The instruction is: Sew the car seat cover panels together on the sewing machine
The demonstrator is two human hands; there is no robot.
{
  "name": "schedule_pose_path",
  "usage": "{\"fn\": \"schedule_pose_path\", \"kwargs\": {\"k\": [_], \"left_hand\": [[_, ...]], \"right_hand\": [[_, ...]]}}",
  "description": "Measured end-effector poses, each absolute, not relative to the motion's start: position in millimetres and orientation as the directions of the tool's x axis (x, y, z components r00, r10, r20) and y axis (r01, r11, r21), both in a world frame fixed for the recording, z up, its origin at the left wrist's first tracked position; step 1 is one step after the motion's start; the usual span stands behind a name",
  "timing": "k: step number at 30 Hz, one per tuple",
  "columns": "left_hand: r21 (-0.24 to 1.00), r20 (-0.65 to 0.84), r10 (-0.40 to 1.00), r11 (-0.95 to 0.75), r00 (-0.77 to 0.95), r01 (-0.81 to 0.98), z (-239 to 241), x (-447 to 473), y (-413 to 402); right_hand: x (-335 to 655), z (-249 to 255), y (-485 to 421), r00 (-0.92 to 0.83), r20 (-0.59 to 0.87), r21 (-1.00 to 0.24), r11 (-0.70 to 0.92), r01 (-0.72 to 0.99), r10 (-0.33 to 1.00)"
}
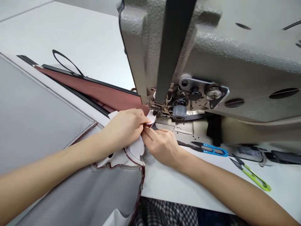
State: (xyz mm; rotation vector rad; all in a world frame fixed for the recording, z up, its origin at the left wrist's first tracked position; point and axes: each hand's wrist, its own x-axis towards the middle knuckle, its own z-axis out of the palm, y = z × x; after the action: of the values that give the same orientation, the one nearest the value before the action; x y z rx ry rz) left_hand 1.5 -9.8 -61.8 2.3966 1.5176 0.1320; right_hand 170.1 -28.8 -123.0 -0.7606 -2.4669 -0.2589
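A large sewn piece of grey coated fabric [42, 113] with white and dark red edging spreads over the left side of the table. Its white edge runs in under the needle area of a grey sewing machine [138, 47]. My left hand [125, 127] pinches this edge just in front of the presser foot, its fingers closed. Right beside it, my right hand [161, 144] also has its fingertips closed on the fabric edge, touching the left fingers. The exact grip between the fingertips is partly hidden. Reddish-brown fabric [101, 94] with black trim lies behind the left hand.
Blue thread snips [215, 150] and green thread snips [256, 178] lie on the white table [164, 185] to the right. A black loop [67, 62] sticks up from the piece at the back left. The machine head fills the upper right.
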Motion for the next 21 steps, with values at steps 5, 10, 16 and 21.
{"fn": "schedule_pose_path", "kwargs": {"k": [5,10,16,21], "left_hand": [[0.259,-0.129,0.871,-0.432,0.474,0.864,-69.5,3.8,-6.1],[0.171,-0.075,0.868,-0.474,0.491,0.864,-73.2,8.0,4.3],[0.293,-0.110,0.887,-0.401,0.448,0.868,-68.2,7.8,17.1],[0.543,-0.254,0.901,-0.167,0.350,0.823,-51.8,-5.3,19.3]], "right_hand": [[168.4,-123.6,-30.2,-0.700,0.523,0.033,0.809,0.587,0.487],[175.2,-126.3,-21.4,-0.715,0.454,0.008,0.800,0.601,0.532],[183.7,-119.4,4.4,-0.825,0.399,0.090,0.878,0.470,0.400],[183.8,-108.1,20.8,-0.940,0.259,0.170,0.948,0.269,0.220]]}}
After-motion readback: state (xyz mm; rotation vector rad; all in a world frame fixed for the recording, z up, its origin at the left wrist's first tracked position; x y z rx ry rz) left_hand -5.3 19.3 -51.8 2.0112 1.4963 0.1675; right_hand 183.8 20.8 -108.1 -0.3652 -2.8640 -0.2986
